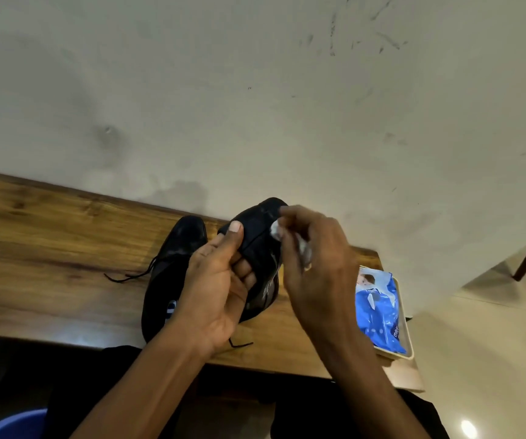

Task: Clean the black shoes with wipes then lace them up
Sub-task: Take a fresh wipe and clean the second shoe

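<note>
- Left hand [220, 289]: closed around one black shoe [260, 248], thumb laid over its upper surface, fingers wrapped beneath. The shoe is held raised above the table, toe end pointing away toward the wall.
- Right hand [315, 264]: fingers bunched on a crumpled white wipe [276, 230], which is pressed against the right side of the held shoe near its far end. More of the wipe shows between the fingers lower down.
- The two hands are close together, one either side of the held shoe.
- Second black shoe [168, 274]: lies on the wooden table [49, 248] just left of the held shoe, toe toward the wall, heel partly hidden behind the left wrist. A loose black lace [125, 277] trails from it to the left across the tabletop. A white marking shows inside it; illegible.
- Another lace end [239, 344] shows on the table below the left hand.
- Blue wipes pack [378, 312]: sits in a pale tray [408, 343] at the right end of the table, well clear of the shoes.
- Blue rounded object [11, 423], bottom left corner: only partly in view; identity cannot be determined.
</note>
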